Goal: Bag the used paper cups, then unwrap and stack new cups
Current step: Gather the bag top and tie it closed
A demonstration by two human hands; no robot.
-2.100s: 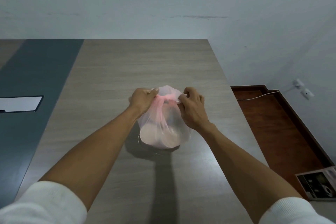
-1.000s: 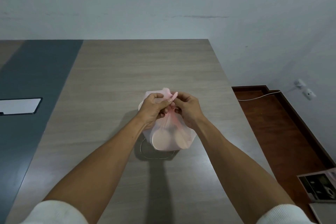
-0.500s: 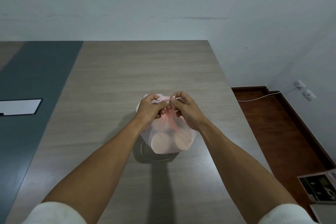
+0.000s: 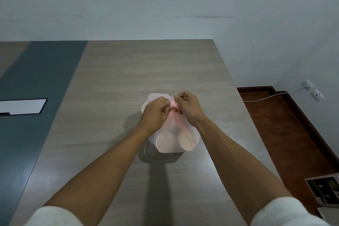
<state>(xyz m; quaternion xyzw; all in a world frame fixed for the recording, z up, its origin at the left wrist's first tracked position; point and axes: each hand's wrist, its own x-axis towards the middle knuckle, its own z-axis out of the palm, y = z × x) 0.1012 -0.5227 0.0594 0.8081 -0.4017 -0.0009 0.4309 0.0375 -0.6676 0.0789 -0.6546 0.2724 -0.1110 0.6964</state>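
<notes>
Head view, left to right. Far left on the grey strip of the surface (image 4: 113,86): a pale rectangular panel (image 4: 23,106) in a dark frame. Near the middle of the wood-grain part: a thin translucent pink bag (image 4: 175,136), bulging, resting on the surface, with the round shapes of paper cups (image 4: 165,140) showing faintly through its lower half. Left hand (image 4: 156,113) at the bag's gathered top, fingers curled tight and pinching the twisted plastic. Right hand (image 4: 189,105) just beside it, knuckles almost touching the left, fingers likewise closed on the neck of the bag. Both forearms bare, white sleeve cuffs at the bottom edge. Off the surface to the right: a reddish-brown floor (image 4: 286,126), a white cable (image 4: 264,98) running to wall sockets, and a printed booklet (image 4: 325,190) at the lower right corner.
</notes>
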